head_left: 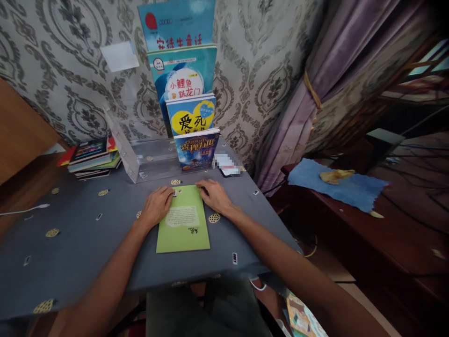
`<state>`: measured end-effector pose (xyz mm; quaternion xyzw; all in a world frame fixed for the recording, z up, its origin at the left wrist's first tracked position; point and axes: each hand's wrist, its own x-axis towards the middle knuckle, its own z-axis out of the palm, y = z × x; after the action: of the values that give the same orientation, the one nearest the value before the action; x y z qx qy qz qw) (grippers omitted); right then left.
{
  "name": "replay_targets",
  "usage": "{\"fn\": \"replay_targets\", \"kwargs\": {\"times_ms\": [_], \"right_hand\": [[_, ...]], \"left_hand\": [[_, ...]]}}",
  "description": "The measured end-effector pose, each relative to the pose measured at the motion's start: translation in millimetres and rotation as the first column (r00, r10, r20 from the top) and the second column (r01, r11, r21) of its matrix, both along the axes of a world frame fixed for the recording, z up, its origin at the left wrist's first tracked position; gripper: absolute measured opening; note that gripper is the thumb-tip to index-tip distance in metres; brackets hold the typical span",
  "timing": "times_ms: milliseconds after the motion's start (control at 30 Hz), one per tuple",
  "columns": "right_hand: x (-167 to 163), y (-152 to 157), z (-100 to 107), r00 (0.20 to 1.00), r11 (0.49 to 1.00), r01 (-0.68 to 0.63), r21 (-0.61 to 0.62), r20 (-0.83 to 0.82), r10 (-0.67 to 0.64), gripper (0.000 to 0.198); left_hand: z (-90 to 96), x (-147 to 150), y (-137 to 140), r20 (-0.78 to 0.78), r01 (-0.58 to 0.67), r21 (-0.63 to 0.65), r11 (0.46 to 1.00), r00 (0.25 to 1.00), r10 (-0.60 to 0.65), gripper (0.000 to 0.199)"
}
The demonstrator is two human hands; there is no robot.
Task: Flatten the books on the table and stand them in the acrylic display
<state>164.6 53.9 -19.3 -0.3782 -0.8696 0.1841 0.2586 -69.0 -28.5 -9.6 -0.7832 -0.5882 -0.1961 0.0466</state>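
A thin lime-green book [182, 238] lies flat on the table with its short edge toward me, its printing upside down from where I sit. My left hand [159, 204] is closed at the far left corner, fingers bent over the edge. At the far right corner, my right hand [214, 196] pinches the book between thumb and curled fingers. Just beyond it stands a clear acrylic rack [157, 161]. Books of rising height lean in its right part: a small dark blue book [196, 152], a blue and yellow book [173, 117], a teal book [159, 84] and a tall blue book [175, 28].
A stack of books [91, 157] sits left of the rack, and a phone [228, 164] lies right of it. A white cable [24, 210] crosses the grey tablecloth [80, 243]. On the right, a blue cloth [308, 175] covers part of a dark red bench [358, 229].
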Motion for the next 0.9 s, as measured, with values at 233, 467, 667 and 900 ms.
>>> {"fn": "replay_targets", "kwargs": {"times_ms": [233,467,667,900], "right_hand": [[3,8,-4,0.993,0.996,-0.019,-0.088,-0.121,0.009,0.033],[3,12,-10,0.974,0.992,-0.023,-0.125,-0.226,-0.006,0.032],[2,13,-6,0.957,0.977,-0.036,-0.212,-0.290,-0.028,0.033],[3,11,-1,0.957,0.975,-0.029,-0.221,-0.288,-0.037,0.030]], "left_hand": [[-1.9,0,-1,0.024,0.002,0.002,1.000,1.000,-0.002,0.025],[-2.9,2,-1,0.046,0.013,0.005,1.000,0.999,-0.014,0.025],[-3.5,12,1,-0.003,0.024,0.007,1.000,1.000,-0.024,0.028],[-9.5,37,9,0.017,0.169,-0.013,0.985,0.985,-0.169,0.034]]}}
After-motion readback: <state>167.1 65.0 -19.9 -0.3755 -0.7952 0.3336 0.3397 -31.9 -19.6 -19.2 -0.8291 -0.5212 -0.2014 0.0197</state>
